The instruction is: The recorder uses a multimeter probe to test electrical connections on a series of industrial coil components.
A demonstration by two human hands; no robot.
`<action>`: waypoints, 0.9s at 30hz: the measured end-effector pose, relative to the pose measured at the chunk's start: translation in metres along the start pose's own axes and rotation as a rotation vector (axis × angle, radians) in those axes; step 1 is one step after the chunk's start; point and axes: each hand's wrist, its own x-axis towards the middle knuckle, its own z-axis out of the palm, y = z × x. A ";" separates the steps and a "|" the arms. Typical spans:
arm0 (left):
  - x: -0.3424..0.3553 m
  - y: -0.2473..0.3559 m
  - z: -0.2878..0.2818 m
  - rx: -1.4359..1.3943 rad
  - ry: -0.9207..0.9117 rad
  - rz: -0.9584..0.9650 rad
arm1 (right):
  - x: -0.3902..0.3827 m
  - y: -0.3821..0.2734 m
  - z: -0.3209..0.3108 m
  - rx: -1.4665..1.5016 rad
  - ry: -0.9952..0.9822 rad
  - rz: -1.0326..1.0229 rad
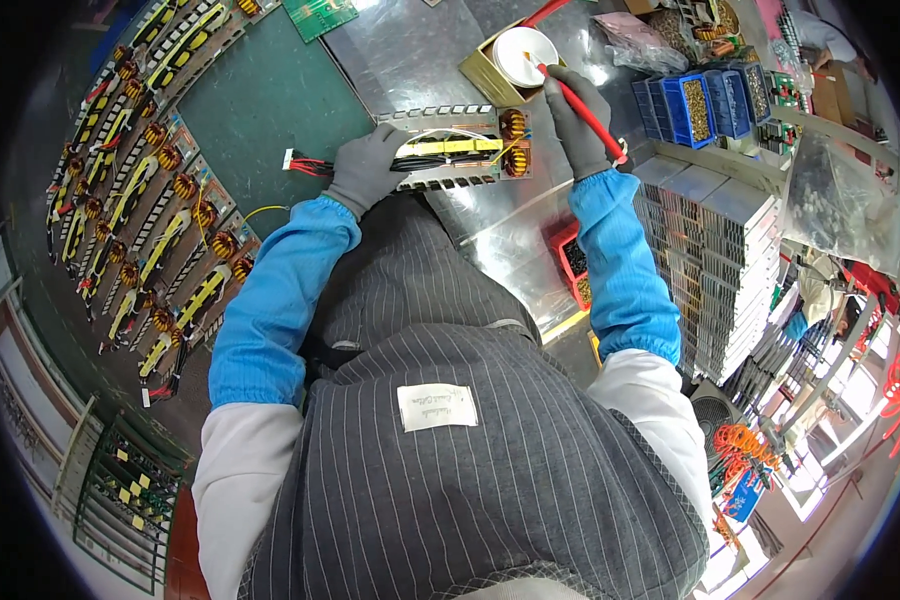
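Observation:
My left hand (366, 165), in a grey glove, is closed around the left end of a circuit board assembly (455, 148). The board carries rows of metal fins, yellow-wrapped parts and two copper-wound ring coils at its right end. Red and black wires with a white connector (289, 160) stick out past my left hand. In my gloved right hand (576, 122) is a long red-handled stick tool (592, 118), slanted. Its tip reaches into a round white tub (526, 56), where the exact tip shape cannot be made out. The tub sits in an open yellowish box (483, 72).
Many similar boards (155, 215) lie in rows on the left of the green mat (270, 105). Blue bins (686, 110) of small parts stand at the right, above stacked metal pieces (710, 250). A red bin (572, 262) lies beside my right sleeve.

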 end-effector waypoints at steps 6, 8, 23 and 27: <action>-0.006 -0.003 0.004 -0.051 -0.018 -0.009 | -0.005 -0.001 -0.001 -0.408 -0.018 -0.217; -0.009 -0.004 0.000 -0.080 -0.022 0.021 | -0.006 -0.005 -0.001 -0.483 -0.039 -0.241; -0.029 -0.009 -0.001 -0.259 0.140 -0.033 | -0.018 0.020 -0.011 -0.742 -0.105 -0.551; -0.029 -0.007 0.001 -0.296 0.141 -0.076 | -0.037 0.011 -0.019 -0.534 -0.221 -0.248</action>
